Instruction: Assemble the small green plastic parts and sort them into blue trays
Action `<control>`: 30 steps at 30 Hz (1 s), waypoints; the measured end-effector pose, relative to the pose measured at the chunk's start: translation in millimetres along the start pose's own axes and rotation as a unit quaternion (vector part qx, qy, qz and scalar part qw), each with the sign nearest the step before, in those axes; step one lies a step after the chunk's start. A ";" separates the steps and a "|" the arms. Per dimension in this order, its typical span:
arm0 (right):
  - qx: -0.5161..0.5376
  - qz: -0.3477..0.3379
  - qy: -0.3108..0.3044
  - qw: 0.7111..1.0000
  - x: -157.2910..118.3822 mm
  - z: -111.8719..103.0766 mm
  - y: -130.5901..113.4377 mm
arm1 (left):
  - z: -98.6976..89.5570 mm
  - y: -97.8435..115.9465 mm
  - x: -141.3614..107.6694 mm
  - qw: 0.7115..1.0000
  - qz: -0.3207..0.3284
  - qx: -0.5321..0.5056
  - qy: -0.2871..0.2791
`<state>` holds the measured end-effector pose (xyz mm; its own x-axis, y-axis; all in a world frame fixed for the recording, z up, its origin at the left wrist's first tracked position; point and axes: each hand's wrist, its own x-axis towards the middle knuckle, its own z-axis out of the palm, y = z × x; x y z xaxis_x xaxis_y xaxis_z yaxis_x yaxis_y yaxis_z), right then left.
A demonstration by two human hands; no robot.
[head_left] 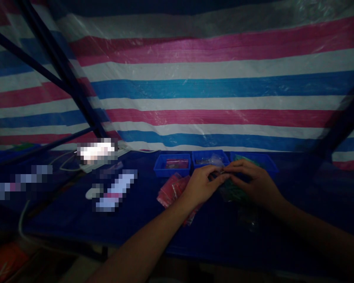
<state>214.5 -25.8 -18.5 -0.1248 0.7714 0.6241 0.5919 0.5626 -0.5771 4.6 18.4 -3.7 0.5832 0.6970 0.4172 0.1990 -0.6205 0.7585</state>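
My left hand [203,182] and my right hand [258,184] meet above the table, fingertips pinched together. Whatever small item they grip between them is too dark and covered to name. Red zip bags [172,190] lie in a pile beside and partly under my left forearm. Below my right hand are green plastic bags [238,192], partly hidden by it. Just beyond the hands stand three blue trays: the left tray [157,169] holds a reddish packet, the middle tray [199,154] clear plastic, and the right tray [271,163] green bags.
On the blue table [129,232], a white oval object [93,192] lies left of the bags. A power strip [91,167] with white cables sits further back, next to a blurred bright patch. Dark metal posts [59,74] and a striped plastic sheet [209,86] enclose the far side.
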 end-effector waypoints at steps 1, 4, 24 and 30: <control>0.008 0.005 0.001 1.000 0.2 0.2 -0.5 | -0.2 -0.2 -0.1 1.000 0.003 0.008 0.004; 0.027 0.018 0.000 0.999 0.4 1.2 -0.7 | -0.4 0.0 -0.8 0.999 0.008 0.026 0.017; 0.247 0.248 -0.008 0.937 1.2 8.3 3.2 | -1.2 1.9 0.3 0.999 0.013 0.035 0.023; 0.233 0.249 -0.032 0.940 1.4 5.9 7.5 | 0.1 -0.4 0.7 0.999 0.010 0.029 0.023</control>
<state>214.0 -18.7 -25.0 0.0195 0.9813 0.1915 0.1792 0.1850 -0.9663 5.0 19.1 -3.8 0.5510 0.6993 0.4554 0.2346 -0.6535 0.7197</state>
